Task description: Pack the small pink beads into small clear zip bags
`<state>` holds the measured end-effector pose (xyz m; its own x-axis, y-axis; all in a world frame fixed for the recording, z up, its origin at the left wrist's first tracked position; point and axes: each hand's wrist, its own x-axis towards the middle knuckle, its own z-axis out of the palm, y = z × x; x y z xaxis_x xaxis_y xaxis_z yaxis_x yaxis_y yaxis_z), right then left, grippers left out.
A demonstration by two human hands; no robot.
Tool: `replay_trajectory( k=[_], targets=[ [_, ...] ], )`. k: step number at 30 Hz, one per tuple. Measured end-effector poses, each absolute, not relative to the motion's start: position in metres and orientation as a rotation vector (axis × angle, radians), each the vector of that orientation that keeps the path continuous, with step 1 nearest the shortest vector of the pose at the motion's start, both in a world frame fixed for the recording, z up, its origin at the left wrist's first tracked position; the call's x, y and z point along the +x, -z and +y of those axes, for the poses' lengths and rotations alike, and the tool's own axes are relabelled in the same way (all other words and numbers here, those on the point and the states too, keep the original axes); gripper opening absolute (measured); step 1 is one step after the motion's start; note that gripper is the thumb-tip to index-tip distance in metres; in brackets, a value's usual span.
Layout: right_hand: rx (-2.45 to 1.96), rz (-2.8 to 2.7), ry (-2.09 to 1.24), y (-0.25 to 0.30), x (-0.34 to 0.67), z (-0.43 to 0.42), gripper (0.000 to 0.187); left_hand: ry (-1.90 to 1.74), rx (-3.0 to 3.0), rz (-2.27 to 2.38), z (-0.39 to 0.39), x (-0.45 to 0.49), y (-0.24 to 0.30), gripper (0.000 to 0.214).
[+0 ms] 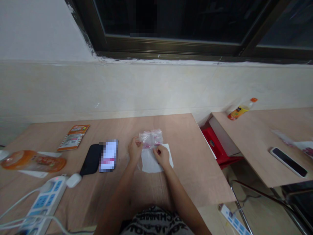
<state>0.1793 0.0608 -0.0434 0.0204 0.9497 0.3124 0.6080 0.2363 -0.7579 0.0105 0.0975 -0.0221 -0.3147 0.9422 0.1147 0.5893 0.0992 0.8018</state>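
Left hand and right hand pinch a crinkly bag (plastic, seemingly).

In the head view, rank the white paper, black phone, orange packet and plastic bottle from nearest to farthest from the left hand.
From the left hand:
1. white paper, right of it on the desk
2. black phone, to the left
3. orange packet, farther left
4. plastic bottle, on the separate desk at right

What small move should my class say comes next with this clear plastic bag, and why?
Probably ease the hands slightly apart to smooth the bag. The left hand and right hand both appear to pinch the near edge of the clear plastic bag, which looks crumpled and lies partly on the white paper.
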Motion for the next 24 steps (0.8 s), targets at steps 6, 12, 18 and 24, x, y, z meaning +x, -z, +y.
replay_trajectory(
  k=[6,12,18,24],
  targets=[
    [-1.429,-1.501,-0.673,0.047,0.182,0.062,0.038,-1.311,1.272,1.703,0.092,0.008,0.011,0.03],
    [-1.311,-1.079,-1.021,0.046,0.187,0.066,0.046,-1.325,1.259,1.584,0.074,0.006,-0.013,0.026],
    [-1.242,-0.876,-1.066,0.024,0.197,0.07,0.049,-1.284,1.552,1.518,0.059,0.014,-0.022,0.016],
    [-1.211,-1.066,-1.374,-0.01,0.201,0.062,0.053,-1.283,2.059,1.361,0.047,0.027,-0.021,0.015]
  ],
)
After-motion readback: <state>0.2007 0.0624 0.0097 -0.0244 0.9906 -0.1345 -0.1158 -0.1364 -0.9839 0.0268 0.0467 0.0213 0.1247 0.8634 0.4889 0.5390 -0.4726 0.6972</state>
